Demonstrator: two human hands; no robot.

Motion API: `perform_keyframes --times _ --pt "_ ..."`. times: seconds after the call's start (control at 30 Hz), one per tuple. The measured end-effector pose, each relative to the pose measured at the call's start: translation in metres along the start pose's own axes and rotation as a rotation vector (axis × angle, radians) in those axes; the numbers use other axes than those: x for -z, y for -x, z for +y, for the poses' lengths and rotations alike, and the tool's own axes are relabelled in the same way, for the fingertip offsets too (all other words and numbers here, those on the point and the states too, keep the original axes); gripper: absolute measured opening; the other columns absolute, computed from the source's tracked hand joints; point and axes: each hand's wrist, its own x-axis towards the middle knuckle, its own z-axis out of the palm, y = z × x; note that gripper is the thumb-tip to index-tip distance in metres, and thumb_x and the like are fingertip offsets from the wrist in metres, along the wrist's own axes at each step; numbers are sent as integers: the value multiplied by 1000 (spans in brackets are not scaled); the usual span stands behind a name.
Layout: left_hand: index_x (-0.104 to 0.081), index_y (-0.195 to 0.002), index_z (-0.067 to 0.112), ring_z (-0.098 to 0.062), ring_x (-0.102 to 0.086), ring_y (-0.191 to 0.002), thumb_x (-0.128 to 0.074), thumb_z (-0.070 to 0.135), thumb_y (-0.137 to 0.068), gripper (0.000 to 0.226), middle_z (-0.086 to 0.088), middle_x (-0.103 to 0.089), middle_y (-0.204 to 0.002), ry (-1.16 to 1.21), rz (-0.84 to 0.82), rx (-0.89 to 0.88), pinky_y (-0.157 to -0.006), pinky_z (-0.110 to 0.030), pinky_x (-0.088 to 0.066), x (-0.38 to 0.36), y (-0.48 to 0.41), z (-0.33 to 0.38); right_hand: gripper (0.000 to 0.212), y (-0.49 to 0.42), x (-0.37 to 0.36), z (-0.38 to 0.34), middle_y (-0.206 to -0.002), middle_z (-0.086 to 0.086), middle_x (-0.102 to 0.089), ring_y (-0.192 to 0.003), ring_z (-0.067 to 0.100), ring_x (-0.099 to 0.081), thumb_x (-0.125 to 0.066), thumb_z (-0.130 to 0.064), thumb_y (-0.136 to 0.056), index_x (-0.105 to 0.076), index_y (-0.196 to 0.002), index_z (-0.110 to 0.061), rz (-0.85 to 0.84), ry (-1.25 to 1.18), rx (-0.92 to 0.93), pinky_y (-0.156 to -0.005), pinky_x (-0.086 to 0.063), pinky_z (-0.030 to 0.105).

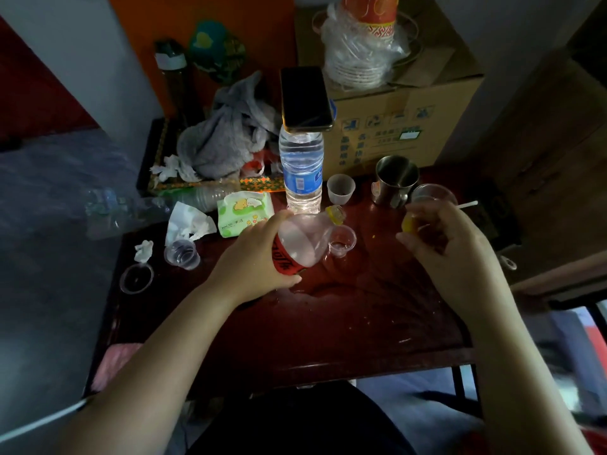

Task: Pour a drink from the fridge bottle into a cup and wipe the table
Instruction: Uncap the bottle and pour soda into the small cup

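Observation:
My left hand (254, 257) grips a drink bottle (300, 239) with a red label and a yellow neck, tilted to the right. Its mouth sits just over a small clear plastic cup (343, 239) on the dark red table (328, 323). My right hand (440, 244) hovers to the right of the cup, pinching the yellow cap (409, 223) in its fingers. A wet patch glistens on the table below the bottle. A green tissue pack (244, 210) and crumpled tissues (189, 223) lie to the left.
A tall water bottle (300, 169) with a phone (307, 98) on top stands behind. Near it are a small white cup (341, 188), a steel mug (395, 180) and a clear cup (433, 193). More clear cups (182, 254) sit left. A cardboard box (404, 103) and grey cloth (223, 136) are at the back.

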Motion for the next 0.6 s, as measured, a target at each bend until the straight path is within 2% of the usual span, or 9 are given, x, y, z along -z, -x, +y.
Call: perform_keyframes --times 0.17,0.3,0.6 --pt "-23 -140 39 -18 -42 -125 -84 44 -58 102 5 -45 -137 -77 -57 89 -95 -37 -43 -5 -12 7 27 -13 2 18 -97 -13 -56 -87 2 -53 -70 -25 -81 -61 -106 -26 -21 -6 -9 -71 -39 5" --pt "-22 -142 37 -18 -42 -124 -83 46 -59 103 4 -46 -135 -130 -107 134 -93 -40 -45 -11 -18 9 24 -19 1 31 -99 -9 -56 -86 4 -53 -66 -28 -84 -60 -107 -26 -24 -28 -12 -71 -41 14" --pt "-20 -143 36 -20 -41 -126 -83 48 -59 106 4 -43 -138 -161 -194 203 -96 -42 -43 -22 -29 5 27 -22 -3 53 -105 -9 -54 -91 -1 -53 -68 -24 -84 -63 -110 -23 -62 -23 -26 -72 -38 1"
